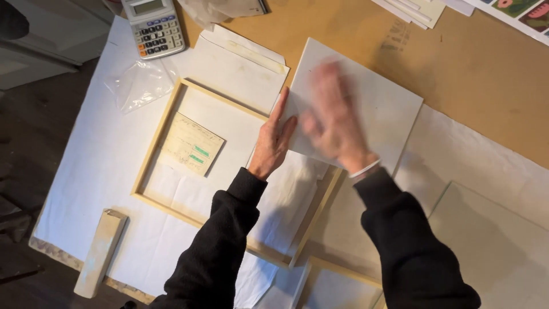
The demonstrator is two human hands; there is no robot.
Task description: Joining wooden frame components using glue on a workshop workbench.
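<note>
head view | my left hand (272, 143) lies flat, fingers released, on the white board's (357, 106) left edge over the wooden frame (153, 150) | right hand (334, 117) blurred on the board, grip unclear | I'd steady the edge and smooth evenly.

So I count two wooden frames (150, 150) (320, 269), one calculator (154, 26), one plastic bag (139, 84), one wood block (101, 252), two hands (273, 140) (334, 123).

Both hands (309, 134) on a white board (366, 103) over a wooden frame (154, 143).
</note>
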